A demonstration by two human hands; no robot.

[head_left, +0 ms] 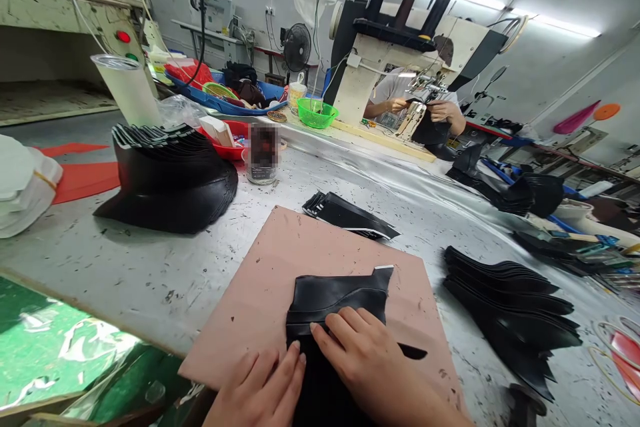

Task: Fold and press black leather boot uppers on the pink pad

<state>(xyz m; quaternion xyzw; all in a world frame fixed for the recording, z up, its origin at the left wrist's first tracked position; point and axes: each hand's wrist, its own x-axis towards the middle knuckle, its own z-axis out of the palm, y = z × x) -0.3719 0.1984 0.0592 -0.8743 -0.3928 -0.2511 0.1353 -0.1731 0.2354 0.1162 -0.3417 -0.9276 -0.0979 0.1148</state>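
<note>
A black leather piece (340, 293) with a seam and a pale tab at its upper right corner lies on a pinkish-tan board (250, 307). My right hand (367, 353) presses on it near the seam, fingers bent and thumb against the leather. Beside it, my left hand (263, 383) has its fingers close together, thumb and forefinger at the leather's left edge. Black material continues toward me between the two hands, and its near end runs out of view. Right of my right hand, a dark slot (413, 351) shows in the board.
A fanned stack of black pieces (170, 173) stands left; another stack (510, 313) lies right. Narrow black strips (350, 213) sit behind the board. A glass jar (262, 170), a red tray (235, 147) and a green basket (317, 113) are farther back. A co-worker (400, 97) sits at a sewing machine.
</note>
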